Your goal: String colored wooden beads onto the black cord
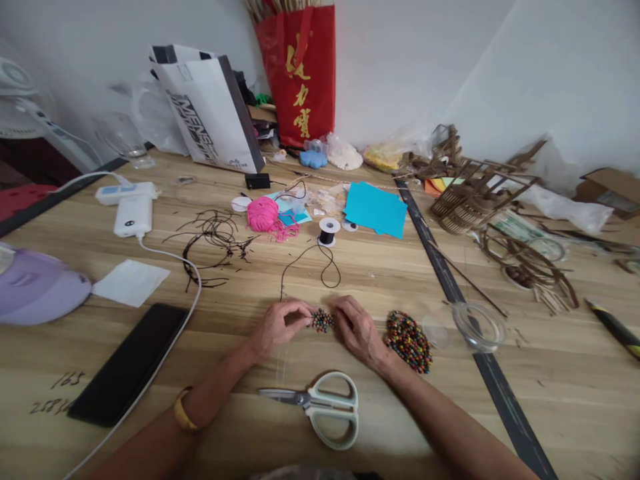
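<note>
- The left hand (284,325) is pinching the left side of a small bead bunch (323,321), so its grip is being narrow.
- The right hand (357,327) is bending its fingers at the right side of the bunch. I cannot tell if its grip is holding any beads.
- The bead bunch is sitting between the two hands, nearer to the near edge of the table (240,433) than to the far edge.
- A thin black cord (301,252) is running from a white spool (329,231) toward the left hand, making a loop on the way.
- A big pile of colorful beads (409,341) is lying just beside the right wrist, toward the table's right edge.
- Scissors (333,408) with pale handles are resting between the arms, near the near edge.
- A black flat thing (130,363) is lying toward the near left corner, with a white cable (196,293) passing over it.
- A pink yarn ball (263,215) and blue paper (377,210) are sitting toward the far edge.
- A red bag (305,80) is standing at the far edge.
</note>
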`<action>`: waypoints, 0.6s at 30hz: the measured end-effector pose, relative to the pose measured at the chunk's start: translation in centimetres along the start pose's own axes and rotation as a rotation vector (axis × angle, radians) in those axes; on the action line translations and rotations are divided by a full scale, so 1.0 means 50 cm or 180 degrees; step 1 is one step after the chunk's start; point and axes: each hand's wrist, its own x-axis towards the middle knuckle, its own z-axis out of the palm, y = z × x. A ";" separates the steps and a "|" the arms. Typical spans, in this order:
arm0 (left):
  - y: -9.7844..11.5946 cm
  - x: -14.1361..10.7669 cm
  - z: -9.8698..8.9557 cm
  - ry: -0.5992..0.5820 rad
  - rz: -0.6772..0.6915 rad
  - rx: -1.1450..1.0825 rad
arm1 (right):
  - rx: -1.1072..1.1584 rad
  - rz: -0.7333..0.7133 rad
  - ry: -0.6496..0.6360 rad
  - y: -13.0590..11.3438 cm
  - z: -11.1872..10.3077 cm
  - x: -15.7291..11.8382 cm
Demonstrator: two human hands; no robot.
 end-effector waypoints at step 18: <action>0.005 -0.002 0.000 0.0152 -0.0221 0.0493 | 0.0056 0.0735 -0.0865 -0.014 -0.048 0.014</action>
